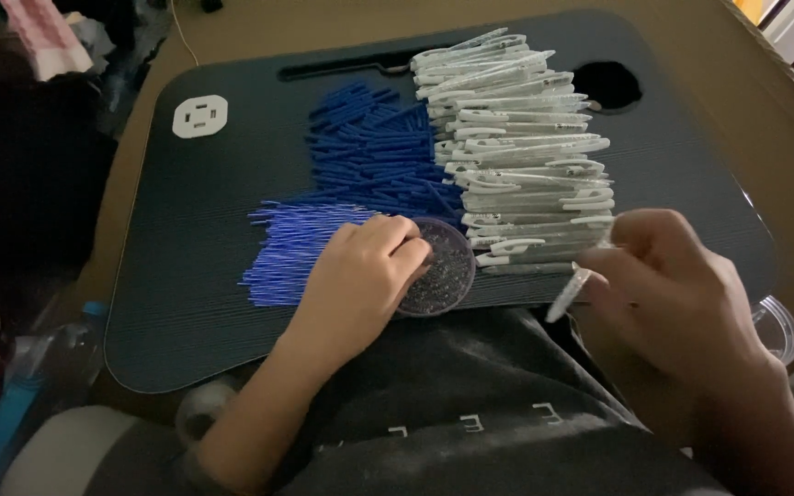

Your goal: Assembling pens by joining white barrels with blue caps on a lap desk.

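A dark ribbed lap desk [195, 276] carries everything, and places here are told from the small round dish [441, 271] of tiny metal bits at its near edge. Beyond the dish lies a heap of white pen barrels [526, 156], stacked lengthwise up to the desk's far rim. Left of that heap sits a pile of dark blue pen parts [369, 152], and nearer, just left of the dish, a row of thin blue ink refills [291, 248]. A white socket-shaped plate [200, 116] lies well apart, toward the far left corner. An oval cup hole [606, 84] opens in the far right corner. The desk rests over a lap in a dark shirt, on a tan surface, in dim light

The left hand [360, 276] covers the dish's left rim, fingers curled into its contents; whether they pinch anything cannot be told. The right hand [677, 285], right of the dish, grips one white pen barrel [570, 294], its tip pointing down-left
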